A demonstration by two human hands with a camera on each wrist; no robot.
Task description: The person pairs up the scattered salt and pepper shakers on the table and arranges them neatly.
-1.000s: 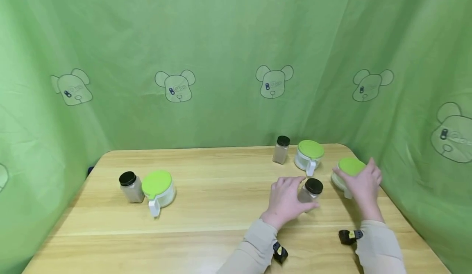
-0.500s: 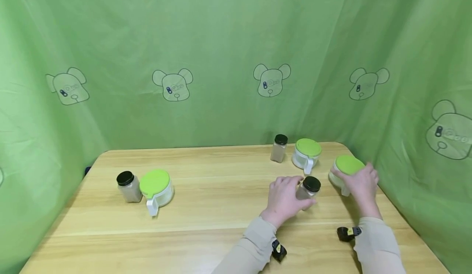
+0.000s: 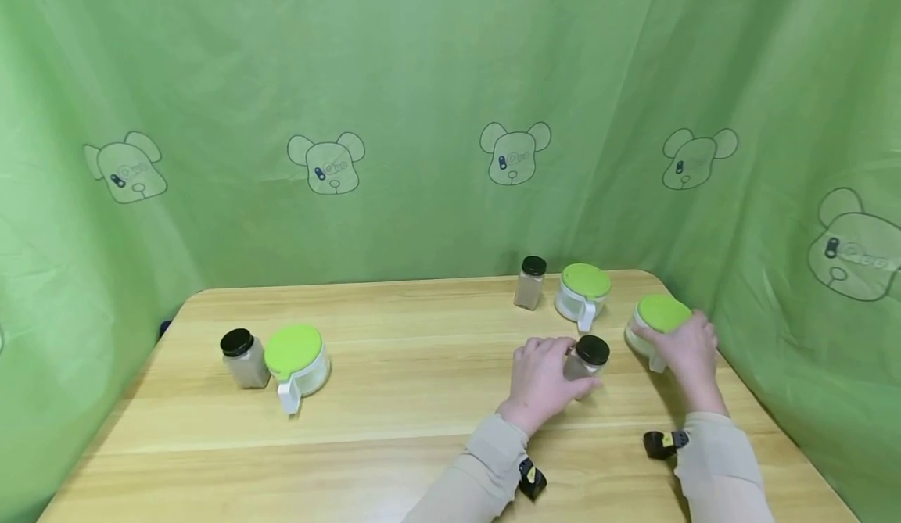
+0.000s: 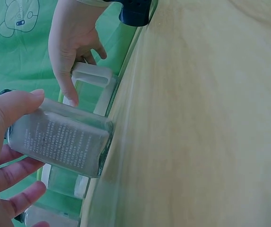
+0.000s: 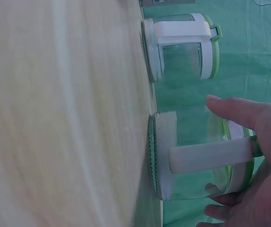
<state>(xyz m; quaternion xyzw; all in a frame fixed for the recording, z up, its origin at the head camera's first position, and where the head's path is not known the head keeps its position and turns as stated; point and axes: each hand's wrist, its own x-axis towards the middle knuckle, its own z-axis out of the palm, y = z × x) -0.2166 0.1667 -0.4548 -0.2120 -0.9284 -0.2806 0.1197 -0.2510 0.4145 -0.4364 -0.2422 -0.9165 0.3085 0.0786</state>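
**Jar (image 3: 587, 362) in left hand (image 3: 540, 378), pot (image 3: 658, 317) in right hand (image 3: 686, 351)**

Gripped in left hand: jar, upright on tabletop (image 3: 387, 382), clear and flat-sided, black-lidded, with printed text and greyish contents. Held by thumb over one face near the lid and by fingers reaching behind, partly hidden.

Clasped in right hand, near jar, to its right and slightly behind: pot, upright on tabletop, clear-walled, with green lid and white handle. Spanned close to the lid by thumb on one side and curved fingers on the other. Cannot judge thumb contact fully in right wrist view.

Seen behind jar, slightly to its left: far jar (image 3: 529, 287), black-lidded. Seen directly behind jar, just beside far jar: far pot (image 3: 583, 292), green-lidded. Seen well left of jar: side jar (image 3: 247, 362) and side pot (image 3: 299, 357), close together; cannot tell if touching. Hung beyond jar: green curtain (image 3: 422, 69), printed with cartoon animal heads.
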